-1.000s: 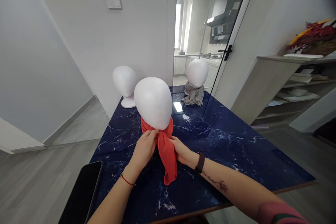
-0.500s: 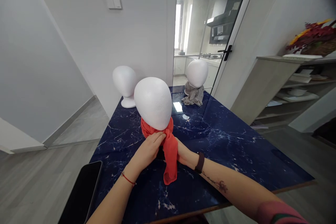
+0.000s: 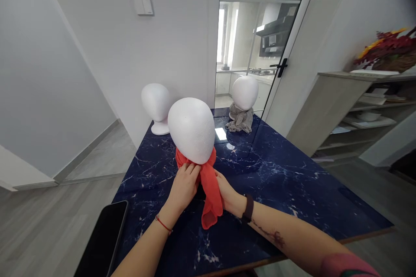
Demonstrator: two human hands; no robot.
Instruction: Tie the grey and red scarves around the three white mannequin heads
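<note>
A white foam mannequin head (image 3: pixel 191 127) stands on the blue marbled table, leaning slightly toward me. Around its neck is wrapped a red scarf (image 3: pixel 210 194), one end hanging down in front. My left hand (image 3: pixel 184 185) is closed on the scarf just under the chin, its fingertips tucked into the folds. On the right side of the hanging end, my right hand (image 3: pixel 227 192) has its fingers behind the cloth at the neck; most of them are hidden, but they appear to grip the scarf.
A bare foam head (image 3: pixel 156 101) stands at the back left. Another foam head (image 3: pixel 245 92) wears a grey scarf (image 3: pixel 240 119) at the back right. A black phone (image 3: pixel 102 240) lies by the table's (image 3: pixel 276 181) left edge. Beyond are a glass door and a shelf (image 3: pixel 344 95).
My left fingers have sunk deeper into the folds under the chin. The hanging end of the red scarf has shifted and spread a little. The whole view has tilted slightly.
</note>
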